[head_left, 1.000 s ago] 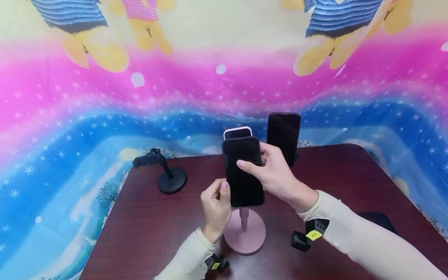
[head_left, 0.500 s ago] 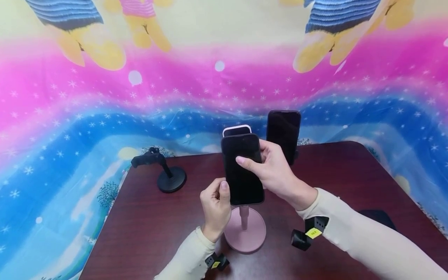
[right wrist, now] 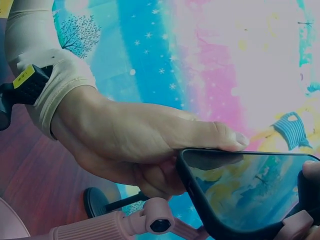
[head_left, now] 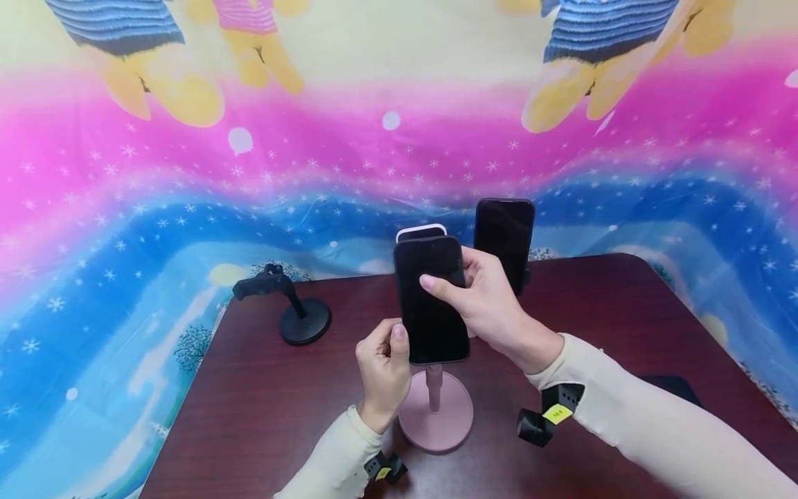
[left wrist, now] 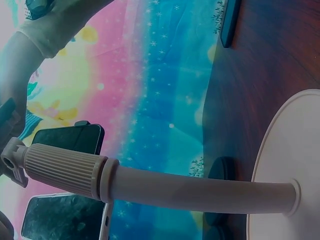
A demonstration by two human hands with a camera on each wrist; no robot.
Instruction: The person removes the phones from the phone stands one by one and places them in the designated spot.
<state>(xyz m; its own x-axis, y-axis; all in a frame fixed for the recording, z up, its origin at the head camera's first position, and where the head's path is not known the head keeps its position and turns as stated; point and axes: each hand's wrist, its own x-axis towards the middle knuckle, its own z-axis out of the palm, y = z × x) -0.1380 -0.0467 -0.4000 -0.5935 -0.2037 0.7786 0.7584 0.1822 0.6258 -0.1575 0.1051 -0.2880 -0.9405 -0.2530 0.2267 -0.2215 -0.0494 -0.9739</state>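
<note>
The right hand (head_left: 499, 308) pinches the black phone (head_left: 431, 326) by its right edge; the left hand (head_left: 382, 367), curled, pinches its lower left edge, atop the pink stand (head_left: 436, 419). Bench (head_left: 249, 409) stretches left to the black stand (head_left: 304, 322); 1 other dark phone (head_left: 503, 239) stands near the far edge.

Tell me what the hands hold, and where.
The front phone: the right hand grips its upper right side; the left hand is at its lower left edge, hold unclear.
</note>
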